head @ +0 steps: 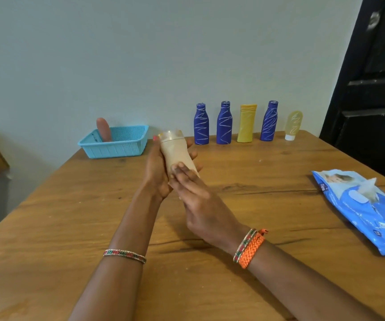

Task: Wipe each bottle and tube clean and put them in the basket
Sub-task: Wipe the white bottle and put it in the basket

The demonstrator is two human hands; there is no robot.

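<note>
At the centre of the frame, above the tabletop (70, 216), you hold the beige tube (175, 154) between both hands. Your left hand (156, 172) cradles it from the left and behind, fingers curled round its body with their tips showing on the right side. Your right hand (198, 195) lies over its lower, narrow end with fingers straight and pressed together; whether a wipe sits under them, you cannot tell from here.

The tube's long axis runs from lower right, at your right hand, to upper left, broad cap end up and pointing toward the blue basket (117, 147) at centre left. So the basket lies straight ahead of the cap, and your left hand is the nearer one for the drop.

The tube looks smooth, matte and tapered. The basket is perforated plastic, with a brown tube (104, 129) leaning in it. Three blue bottles (224, 126), a yellow bottle (247, 123) and a pale tube (293, 125), most streaked white, wait along the wall. A glossy wipes pack (367, 212) lies at right.
</note>
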